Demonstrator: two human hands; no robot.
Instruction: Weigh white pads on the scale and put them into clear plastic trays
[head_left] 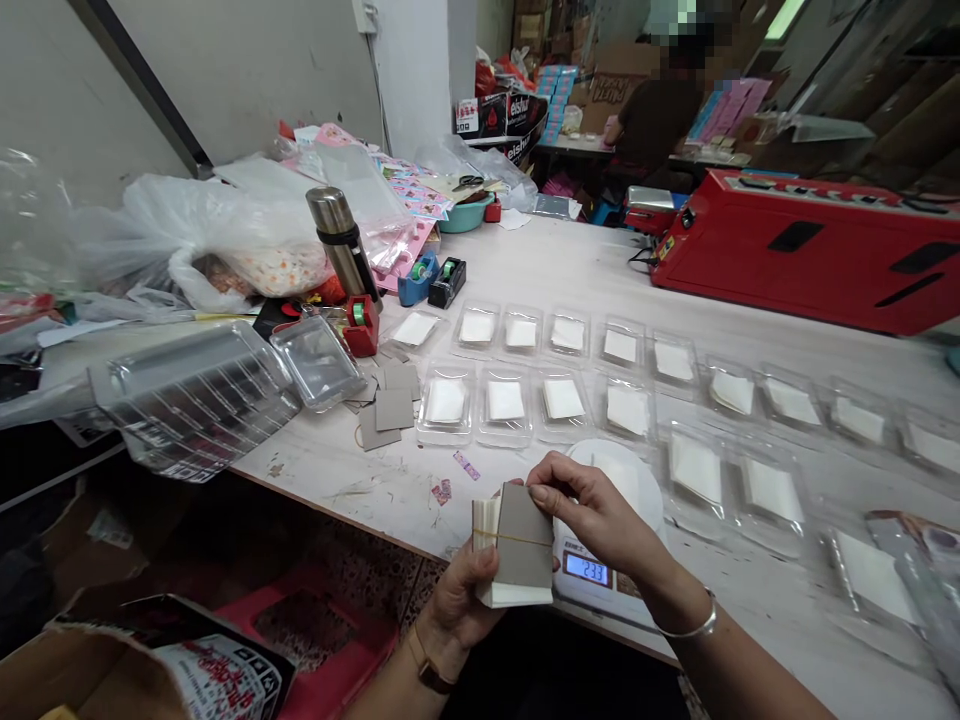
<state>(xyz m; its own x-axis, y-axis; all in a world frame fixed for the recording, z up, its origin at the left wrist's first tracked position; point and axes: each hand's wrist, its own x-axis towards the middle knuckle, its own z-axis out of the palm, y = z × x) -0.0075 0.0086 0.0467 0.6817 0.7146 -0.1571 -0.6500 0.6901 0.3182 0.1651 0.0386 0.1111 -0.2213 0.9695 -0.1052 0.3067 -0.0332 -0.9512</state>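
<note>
My left hand (469,590) is closed round a thick stack of white paper sheets (486,518) near the table's front edge. A grey cardboard piece (525,550) covers the stack's face, and a thin rubber band runs across it. At the card's upper right corner, the thumb and fingers of my right hand (589,505) pinch its edge. Just behind that hand is a white digital scale (637,590), its lit display reading about 233; the hand partly hides it. Loose grey cardboard squares (394,408) lie to the left on the table.
Rows of clear plastic trays (442,435) with white paper stacks cover the middle and right. Empty clear trays (195,390), tape dispensers (361,325) and a steel flask (341,235) stand left. A red machine (802,250) sits at the back right; a person (652,120) sits beyond.
</note>
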